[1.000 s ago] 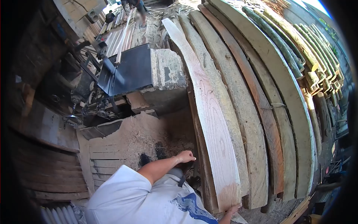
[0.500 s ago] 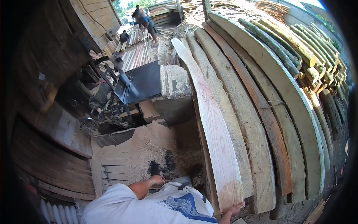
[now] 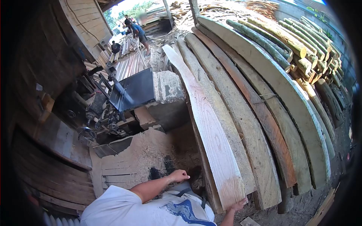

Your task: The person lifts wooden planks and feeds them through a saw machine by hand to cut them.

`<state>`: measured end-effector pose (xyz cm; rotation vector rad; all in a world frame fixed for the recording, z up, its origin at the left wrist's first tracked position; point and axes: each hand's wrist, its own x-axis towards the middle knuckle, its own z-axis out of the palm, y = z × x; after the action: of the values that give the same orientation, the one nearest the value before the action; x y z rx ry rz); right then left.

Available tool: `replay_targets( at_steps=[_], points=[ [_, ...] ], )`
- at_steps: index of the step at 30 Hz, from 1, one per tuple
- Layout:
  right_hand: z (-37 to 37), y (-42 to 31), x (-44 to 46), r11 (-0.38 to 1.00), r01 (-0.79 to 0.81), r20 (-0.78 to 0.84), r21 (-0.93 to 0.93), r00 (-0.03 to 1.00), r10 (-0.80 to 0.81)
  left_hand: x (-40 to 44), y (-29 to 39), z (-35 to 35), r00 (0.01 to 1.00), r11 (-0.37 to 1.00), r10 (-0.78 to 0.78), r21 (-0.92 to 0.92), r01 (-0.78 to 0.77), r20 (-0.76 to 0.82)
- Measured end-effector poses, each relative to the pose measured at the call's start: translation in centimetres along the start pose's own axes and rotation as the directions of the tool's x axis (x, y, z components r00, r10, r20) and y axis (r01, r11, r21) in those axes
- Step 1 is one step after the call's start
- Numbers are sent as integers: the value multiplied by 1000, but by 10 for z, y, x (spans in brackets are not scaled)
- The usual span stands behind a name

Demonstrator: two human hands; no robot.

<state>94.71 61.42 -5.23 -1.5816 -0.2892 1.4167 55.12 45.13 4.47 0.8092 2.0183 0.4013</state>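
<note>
A long pale plank [image 3: 215,132] with a wavy edge lies on top of the row of boards, running away from me. At its near end, my right hand [image 3: 238,205] grips the corner, the fingers partly hidden against the wood. My left hand [image 3: 179,175] is curled closed in front of my body, left of the plank and apart from it. I see nothing held in it. Below that hand the floor is strewn with sawdust [image 3: 147,150].
Thick rough boards [image 3: 237,124] lie side by side on the right, with logs [image 3: 294,49] stacked beyond. A saw table with a dark metal top [image 3: 137,90] stands ahead on a concrete block [image 3: 168,87]. People [image 3: 138,34] work in the background among stacked wood.
My left hand has moved forward and to the right, toward the plank. The right hand stays at the plank's near end. The whole view has shifted slightly.
</note>
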Motion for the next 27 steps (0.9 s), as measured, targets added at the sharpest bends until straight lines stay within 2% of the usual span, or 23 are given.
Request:
replay_targets(
  at_steps=[4, 9, 12, 15, 18, 22, 27],
  points=[
    [-8, 11, 14, 1000, 13, 33, 13, 999, -13, -10, -43, 28, 991, 991, -86, 108, 74, 106],
    [-2, 4, 5, 1000, 9, -38, -28, 999, -10, -35, -90, 42, 964, 966, -219, 176, 192, 153],
    [3, -2, -3, 998, -6, -31, -57, 1000, 5, -40, -99, 34, 942, 956, -292, 61, 286, 164],
    [4, -2, -4, 999, -14, -15, -38, 1000, 13, -42, -96, 30, 941, 946, -319, -16, 323, 111],
    [5, 0, -1, 995, -14, -47, -100, 999, 9, -37, -96, 33, 962, 962, -266, -44, 268, 56],
    [-3, 7, 11, 989, -30, -14, -142, 999, 29, -25, -91, 39, 976, 979, -201, 1, 202, 78],
    [0, 1, 5, 974, -64, -83, -215, 995, 47, -14, -86, 45, 990, 992, -125, 37, 123, 68]
  ],
)
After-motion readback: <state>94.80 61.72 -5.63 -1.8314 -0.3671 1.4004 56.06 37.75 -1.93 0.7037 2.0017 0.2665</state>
